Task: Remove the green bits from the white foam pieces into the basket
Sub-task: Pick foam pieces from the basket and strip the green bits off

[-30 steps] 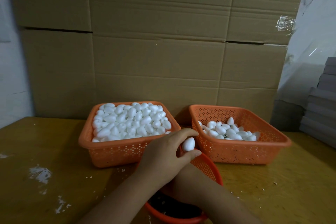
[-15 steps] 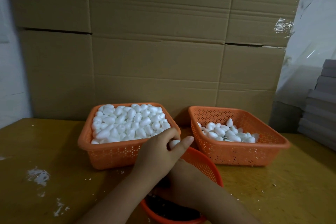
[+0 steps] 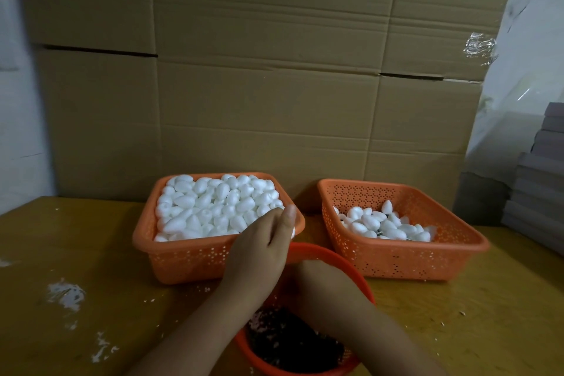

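One foam piece (image 3: 293,232), light and crushable, sat pinched in the left hand (image 3: 259,250); the right hand's (image 3: 320,281) grip stayed hidden.

Perforated orange plastic baskets (image 3: 403,256) hold matt white foam pieces (image 3: 213,207) (corrugated cardboard (image 3: 274,85) behind).

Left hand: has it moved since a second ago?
Yes. The left hand has shifted left and back, from over the round basket to the near right corner of the full basket, with the foam piece now mostly hidden.
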Motion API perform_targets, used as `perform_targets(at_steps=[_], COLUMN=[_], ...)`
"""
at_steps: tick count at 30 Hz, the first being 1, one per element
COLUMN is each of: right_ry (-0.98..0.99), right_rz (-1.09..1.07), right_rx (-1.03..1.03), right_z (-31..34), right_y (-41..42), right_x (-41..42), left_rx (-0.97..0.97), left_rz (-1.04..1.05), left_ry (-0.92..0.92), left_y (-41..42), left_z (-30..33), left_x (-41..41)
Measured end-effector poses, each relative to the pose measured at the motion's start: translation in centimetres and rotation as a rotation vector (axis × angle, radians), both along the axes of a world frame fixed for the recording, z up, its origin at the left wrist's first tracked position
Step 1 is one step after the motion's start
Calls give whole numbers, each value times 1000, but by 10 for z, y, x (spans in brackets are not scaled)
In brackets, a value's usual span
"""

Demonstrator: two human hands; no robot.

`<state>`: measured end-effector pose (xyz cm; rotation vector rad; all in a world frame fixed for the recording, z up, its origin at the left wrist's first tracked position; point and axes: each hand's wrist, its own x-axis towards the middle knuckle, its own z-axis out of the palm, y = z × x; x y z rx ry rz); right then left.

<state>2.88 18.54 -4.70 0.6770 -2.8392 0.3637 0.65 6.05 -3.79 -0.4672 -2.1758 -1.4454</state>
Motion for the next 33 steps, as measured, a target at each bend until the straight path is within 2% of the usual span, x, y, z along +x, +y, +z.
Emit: perform_targets(at_steps=[9,20,22,27,33], right_ry=[-204,-44,-54,-67,-120], right_rz=[23,-66,-120,-205,-161], right_rx=[96,-160,-323,-896,-1441], right_z=[5,9,13,31,44], right_y=[-3,0,2,11,15], right_x=[5,-1,-1,1,7], left_rx=[-14,0,8,-43,-40], left_rz=[-42,-36,-34,-26,-63], left_ry=[-32,4,6,35,35], left_y=[1,0,0,-2,-2], left_z=[1,0,0,-1,-1], left_x=[-1,-3,-3,-2,-3])
